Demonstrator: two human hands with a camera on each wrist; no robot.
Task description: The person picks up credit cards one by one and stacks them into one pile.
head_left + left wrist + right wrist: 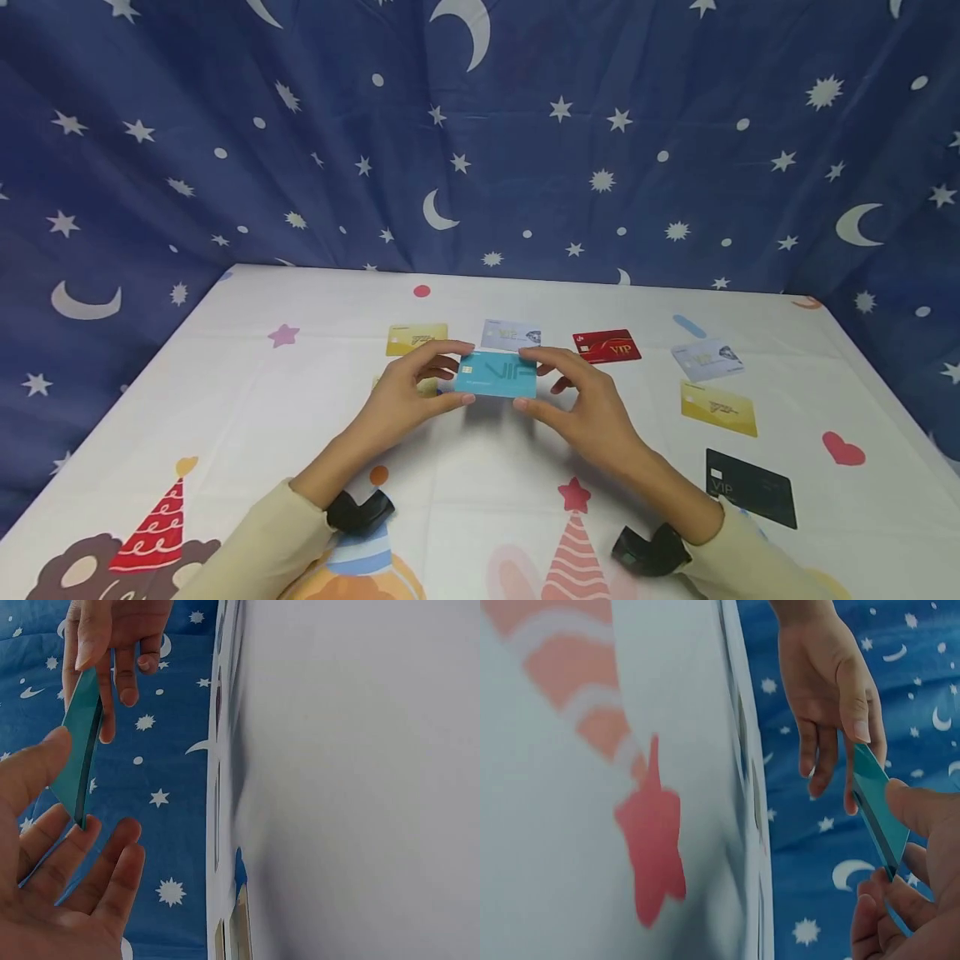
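Note:
A teal card (497,375) with large lettering and a small chip is held up over the white table, its printed face toward the head camera. My left hand (405,398) pinches its left end between thumb and fingers. At the opposite end, my right hand (594,407) grips it the same way. Both wrist views show the card edge-on and tilted, such as the teal card (77,754) in the left one, clear of the tabletop. Behind the left fingers, a yellow card (427,387) is mostly hidden.
Along the back lie a yellow card (408,337), a silver card (512,332) and a red VIP card (607,346). To the right are another silver card (707,360), a yellow card (720,408) and a black VIP card (750,487). A starry blue cloth (525,208) hangs behind the table.

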